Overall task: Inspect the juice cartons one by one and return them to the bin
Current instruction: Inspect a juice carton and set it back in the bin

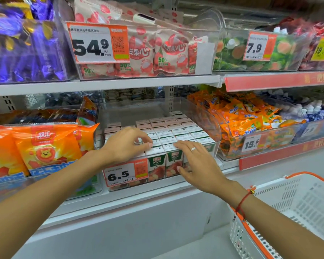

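The cartons stand packed upright in rows inside a clear bin on the middle shelf, behind a 6.5 price tag stuck to the bin's near wall. The near rows show green and red fronts with apple pictures; the far rows show only their white tops.

The left hand hovers over the near-left part of the rows, fingers loosely curled, thumb and forefinger tips close together at the top edge of a front-row carton. Whether they already pinch it cannot be told. The right hand lies flat and relaxed, fingers straight, over the near-right cartons and the bin's near wall, holding nothing; it wears a ring, and a red cord circles the wrist.

No carton is out of the bin, so the step in hand seems to be picking one to lift. Because the cartons sit tight against each other, the pick will likely go best if the left fingers take one carton by its top edges and draw it straight up, while the right hand presses down lightly on its neighbours so they do not rise or tip with it. Once free, it should be turned to show each face, then slid back upright into the same gap, front facing near.

A white basket with orange trim sits at the near right, well apart from the bin. Orange snack bags fill the bin to the left.
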`<state>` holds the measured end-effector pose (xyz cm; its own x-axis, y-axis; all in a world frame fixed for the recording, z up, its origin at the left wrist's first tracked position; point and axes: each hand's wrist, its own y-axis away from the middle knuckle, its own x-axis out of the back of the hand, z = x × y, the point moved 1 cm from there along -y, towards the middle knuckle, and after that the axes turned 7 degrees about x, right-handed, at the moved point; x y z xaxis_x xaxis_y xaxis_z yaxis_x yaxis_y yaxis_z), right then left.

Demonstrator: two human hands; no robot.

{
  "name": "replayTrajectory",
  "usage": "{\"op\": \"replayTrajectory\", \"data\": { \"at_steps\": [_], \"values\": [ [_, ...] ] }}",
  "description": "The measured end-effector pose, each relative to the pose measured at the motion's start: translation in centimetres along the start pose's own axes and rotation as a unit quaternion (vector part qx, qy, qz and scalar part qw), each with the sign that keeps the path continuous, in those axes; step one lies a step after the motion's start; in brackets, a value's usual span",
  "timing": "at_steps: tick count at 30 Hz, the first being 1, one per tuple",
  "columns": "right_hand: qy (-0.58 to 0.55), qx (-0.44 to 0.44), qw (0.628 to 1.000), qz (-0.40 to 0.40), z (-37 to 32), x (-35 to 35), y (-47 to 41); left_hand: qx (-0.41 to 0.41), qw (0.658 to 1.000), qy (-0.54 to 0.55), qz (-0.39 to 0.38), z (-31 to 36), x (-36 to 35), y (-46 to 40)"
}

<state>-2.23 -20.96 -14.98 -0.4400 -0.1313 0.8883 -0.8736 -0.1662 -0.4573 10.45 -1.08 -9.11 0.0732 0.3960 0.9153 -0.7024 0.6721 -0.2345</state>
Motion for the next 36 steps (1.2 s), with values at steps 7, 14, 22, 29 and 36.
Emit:
{"op": "replayTrajectory", "data": {
  "at_steps": [7,14,22,29,36],
  "values": [
    [0.003,0.002,1.000,-0.003,0.4,0.6,-0.7,-0.008,1.000,0.009,-0.013,-0.4,-0.1,-0.8],
    [-0.008,-0.003,1.000,-0.017,0.0,0.3,-0.5,0.019,0.996,-0.051,-0.075,-0.6,1.3,-3.1],
    [-0.015,0.010,0.999,-0.028,0.6,0.6,-0.8,-0.012,0.964,-0.218,-0.149,0.3,2.0,-5.4],
    [-0.015,0.010,1.000,-0.025,0.5,0.7,-0.6,0.017,0.959,-0.202,-0.196,0.8,1.5,-6.2],
    [-0.022,0.008,0.999,-0.025,0.6,0.7,-0.6,0.044,0.982,-0.117,-0.144,0.4,1.7,-4.9]
  ]
}}
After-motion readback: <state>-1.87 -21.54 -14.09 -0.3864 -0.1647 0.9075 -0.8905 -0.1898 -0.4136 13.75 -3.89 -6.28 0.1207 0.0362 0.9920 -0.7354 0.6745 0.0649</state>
